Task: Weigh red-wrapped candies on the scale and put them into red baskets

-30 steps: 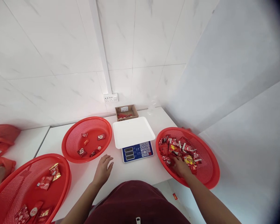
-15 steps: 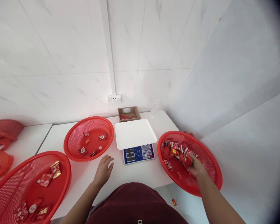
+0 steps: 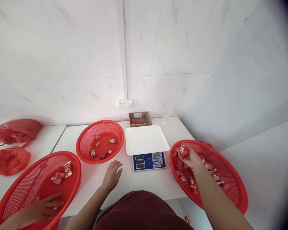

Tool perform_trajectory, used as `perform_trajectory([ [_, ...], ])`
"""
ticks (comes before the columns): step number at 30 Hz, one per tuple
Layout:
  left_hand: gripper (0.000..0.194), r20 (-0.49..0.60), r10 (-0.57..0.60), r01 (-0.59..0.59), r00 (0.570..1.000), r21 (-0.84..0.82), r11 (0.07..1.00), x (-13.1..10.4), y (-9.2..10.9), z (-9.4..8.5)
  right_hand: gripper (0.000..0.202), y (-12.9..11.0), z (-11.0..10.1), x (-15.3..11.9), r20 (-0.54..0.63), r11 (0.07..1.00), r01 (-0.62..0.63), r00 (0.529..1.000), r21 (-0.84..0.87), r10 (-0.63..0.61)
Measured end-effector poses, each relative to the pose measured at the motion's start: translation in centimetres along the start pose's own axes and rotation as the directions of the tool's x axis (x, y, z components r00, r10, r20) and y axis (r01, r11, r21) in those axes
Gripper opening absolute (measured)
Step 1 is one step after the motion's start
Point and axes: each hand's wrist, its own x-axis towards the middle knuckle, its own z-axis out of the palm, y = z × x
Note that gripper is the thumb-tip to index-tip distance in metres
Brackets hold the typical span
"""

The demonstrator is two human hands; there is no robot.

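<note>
My right hand [image 3: 192, 157] is closed on a few red wrapped candies [image 3: 183, 150] above the right red basket [image 3: 241, 195]. Beneath it, more red packets lie in that basket, partly covered by my forearm. My left hand [image 3: 112, 175] holds nothing; its fingers are loosely curved with the thumb apart, over the white table in front of the scale. The digital scale [image 3: 149, 161] has a blue keypad and a bare white weighing tray [image 3: 146, 140].
Another person's hand [image 3: 44, 206] reaches into the left basket [image 3: 78, 169]. A middle basket [image 3: 121, 140] holds several candies. An open cardboard box [image 3: 140, 119] stands behind the scale, below a wall socket [image 3: 126, 103]. Red plastic bags [image 3: 16, 129] lie far left.
My right hand has lifted candies from the pile and moved left and up. Another person's hand has entered the left basket. The view has turned slightly left; my left hand stays about where it was.
</note>
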Motion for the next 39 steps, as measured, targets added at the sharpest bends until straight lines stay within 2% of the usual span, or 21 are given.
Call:
perform_trajectory([
  [4, 0.022, 0.009, -0.024, 0.024, 1.0, -0.006, 1.0, 0.1, 0.2, -0.3, 0.015, 0.6, 5.8, 0.9, 0.097, 0.996, -0.092, 0.991, 0.006, 0.091],
  [6, 0.022, 0.003, -0.031, 0.031, 1.0, -0.005, 1.0, 0.2, 0.2, -0.5, 0.012, 1.1, 7.7, 1.1, 0.093, 0.993, -0.112, 0.989, -0.024, 0.114],
  [8, 0.022, -0.001, -0.034, 0.034, 0.999, -0.002, 0.999, 0.1, 0.2, -0.7, 0.012, 1.7, 8.7, 1.3, 0.065, 0.991, -0.124, 0.99, -0.049, 0.127],
  [13, 0.022, 0.005, -0.052, 0.052, 0.999, 0.001, 0.999, -0.4, 0.0, -0.9, 0.024, 2.9, 9.3, 1.2, 0.055, 0.984, -0.165, 0.984, -0.065, 0.168],
  [17, 0.023, 0.013, -0.068, 0.068, 0.998, 0.006, 0.998, -0.2, 0.0, -0.9, 0.039, 2.7, 9.9, 0.3, 0.14, 0.989, -0.142, 0.979, -0.038, 0.146],
  [20, 0.023, 0.004, -0.063, 0.063, 0.998, 0.005, 0.998, 0.2, 0.1, -0.8, 0.051, 2.4, 9.5, -0.4, 0.203, 0.991, -0.098, 0.973, -0.087, 0.114],
  [24, 0.022, 0.003, -0.044, 0.043, 0.999, 0.006, 0.999, 0.5, 0.0, -0.4, 0.051, 2.7, 8.0, -0.9, 0.125, 0.967, -0.045, 0.989, -0.251, 0.079],
  [27, 0.022, 0.022, -0.03, 0.03, 0.999, 0.009, 1.0, 0.5, -0.1, -0.2, 0.051, 3.7, 7.4, -1.3, 0.081, 0.929, -0.063, 0.992, -0.365, 0.099],
  [31, 0.022, 0.045, -0.017, 0.016, 0.999, 0.017, 1.0, 0.5, -0.2, -0.2, 0.051, 5.8, 8.8, -2.1, 0.107, 0.912, -0.085, 0.984, -0.401, 0.139],
  [35, 0.022, 0.033, -0.02, 0.019, 0.999, 0.023, 1.0, 0.4, -0.2, -0.3, 0.05, 7.3, 11.0, -2.7, 0.21, 0.923, -0.061, 0.966, -0.381, 0.15],
  [37, 0.021, 0.027, -0.023, 0.022, 0.999, 0.025, 0.999, 0.3, -0.3, -0.4, 0.046, 7.3, 11.4, -2.6, 0.219, 0.912, 0.027, 0.973, -0.41, 0.07],
  [39, 0.021, 0.024, -0.028, 0.028, 0.999, 0.031, 0.999, 0.0, -0.6, -0.4, 0.042, 6.7, 10.6, -1.9, 0.161, 0.87, 0.144, 0.984, -0.472, -0.075],
])
